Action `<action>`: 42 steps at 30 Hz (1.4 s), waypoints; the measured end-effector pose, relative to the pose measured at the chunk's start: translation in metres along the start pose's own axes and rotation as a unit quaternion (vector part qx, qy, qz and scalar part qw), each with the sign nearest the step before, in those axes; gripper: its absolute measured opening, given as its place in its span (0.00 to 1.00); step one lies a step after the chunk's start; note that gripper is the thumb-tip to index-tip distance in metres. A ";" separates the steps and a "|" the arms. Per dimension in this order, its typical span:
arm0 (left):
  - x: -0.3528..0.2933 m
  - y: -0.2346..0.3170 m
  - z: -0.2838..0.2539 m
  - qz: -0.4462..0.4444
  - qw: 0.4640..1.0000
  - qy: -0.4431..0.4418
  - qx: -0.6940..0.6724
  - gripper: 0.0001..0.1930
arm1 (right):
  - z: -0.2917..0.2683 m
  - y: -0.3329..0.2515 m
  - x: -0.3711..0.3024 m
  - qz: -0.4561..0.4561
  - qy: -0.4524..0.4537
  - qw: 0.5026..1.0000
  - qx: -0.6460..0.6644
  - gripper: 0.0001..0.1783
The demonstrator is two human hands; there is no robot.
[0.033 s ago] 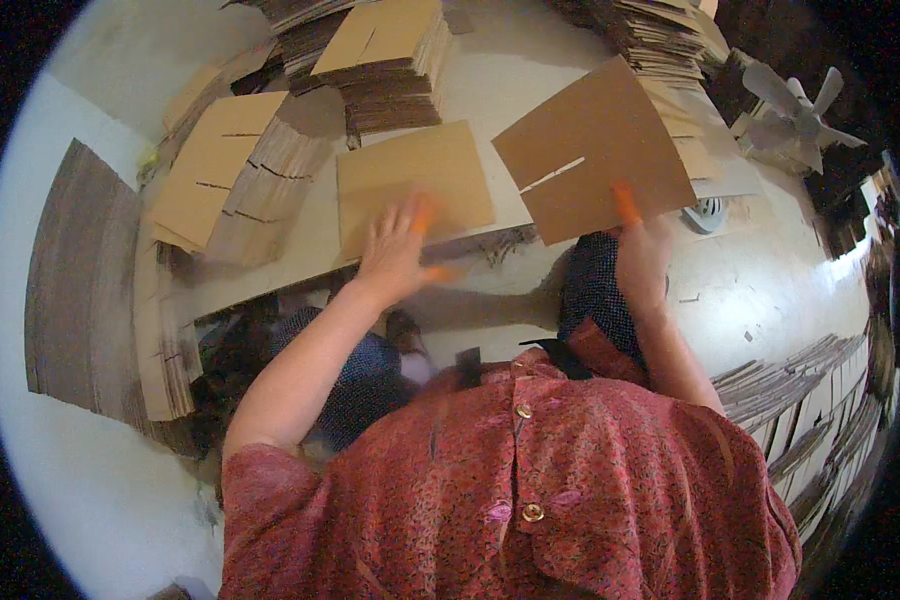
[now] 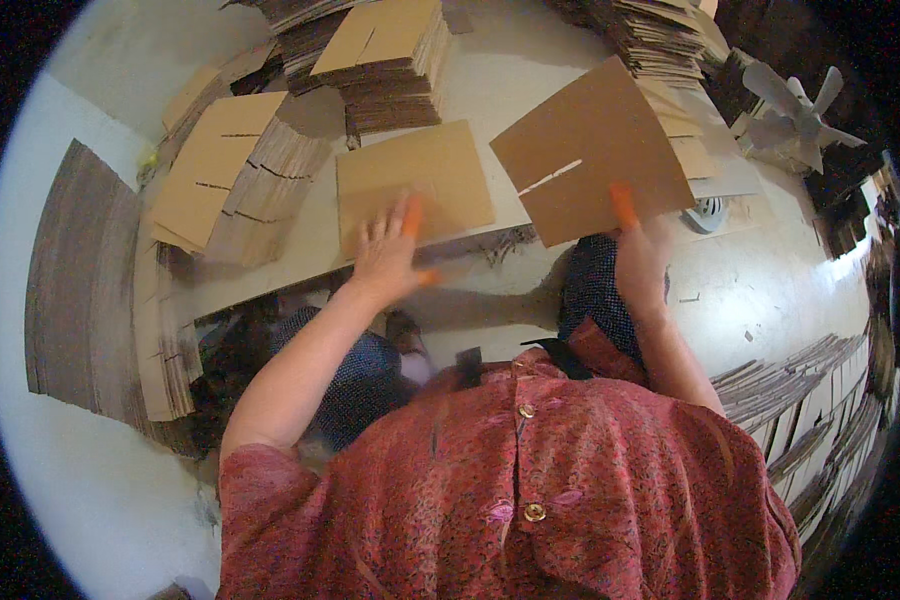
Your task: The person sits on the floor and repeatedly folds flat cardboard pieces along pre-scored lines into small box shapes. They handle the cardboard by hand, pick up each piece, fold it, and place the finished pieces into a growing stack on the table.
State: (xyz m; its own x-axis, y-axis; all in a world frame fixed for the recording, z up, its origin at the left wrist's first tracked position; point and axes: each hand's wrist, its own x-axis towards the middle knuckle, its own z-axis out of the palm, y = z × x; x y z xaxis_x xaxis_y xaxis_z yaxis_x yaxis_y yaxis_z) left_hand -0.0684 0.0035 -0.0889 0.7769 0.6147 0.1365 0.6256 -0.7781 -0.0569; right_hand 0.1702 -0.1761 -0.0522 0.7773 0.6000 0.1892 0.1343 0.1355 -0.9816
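My left hand [image 2: 385, 250] lies with fingers spread over the lower edge of a plain tan cardboard sheet [image 2: 430, 165] on the table. Orange covers show on its index finger and thumb. In my right hand [image 2: 642, 258] is a brown cardboard sheet [image 2: 570, 135] with one narrow slot, tilted and held up at the table's front edge. An orange-covered digit presses on its face; the fingers behind the sheet are hidden.
Slotted cardboard stacks stand at the left [image 2: 215, 165], at the back [image 2: 380, 45] and at the far right [image 2: 665, 50] of the white table [image 2: 505, 60]. A fan [image 2: 795, 110] stands beyond the right end. More cardboard pieces [image 2: 800, 390] lie at the lower right.
My left hand has slid slightly left over the tan sheet, its fingers less blurred now. The brown sheet in my right hand has shifted a tiny bit left.
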 end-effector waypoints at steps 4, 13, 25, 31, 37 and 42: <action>-0.001 -0.024 0.019 0.027 0.999 -0.030 0.014 0.34 | 0.005 0.007 -0.010 -0.053 -0.046 0.997 -0.009 0.14; 0.017 -0.001 -0.020 0.053 0.960 0.095 -0.258 0.08 | 0.018 -0.034 -0.019 -0.250 -0.044 0.966 -0.055 0.09; 0.056 0.024 -0.135 -0.044 0.797 -0.169 -0.579 0.08 | 0.039 -0.011 0.011 -0.149 -0.167 0.959 -0.175 0.10; 0.082 -0.003 -0.115 -0.008 0.854 0.010 -0.520 0.15 | 0.051 -0.014 0.033 -0.067 -0.176 0.957 -0.222 0.14; 0.164 -0.053 -0.094 0.067 0.927 0.367 0.015 0.24 | 0.048 0.031 0.072 -0.118 -0.144 0.947 -0.261 0.12; 0.201 -0.096 -0.089 -0.017 0.987 0.132 -0.090 0.18 | 0.056 0.004 0.073 -0.155 -0.135 0.962 -0.182 0.14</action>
State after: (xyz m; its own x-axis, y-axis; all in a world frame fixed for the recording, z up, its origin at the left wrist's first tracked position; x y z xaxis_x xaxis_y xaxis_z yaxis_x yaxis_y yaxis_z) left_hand 0.0211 0.1899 0.0316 0.6950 0.6045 0.3893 0.6102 -0.7823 0.1254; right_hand 0.1934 -0.0875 -0.0413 0.4837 0.7646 0.4260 0.5786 0.0859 -0.8111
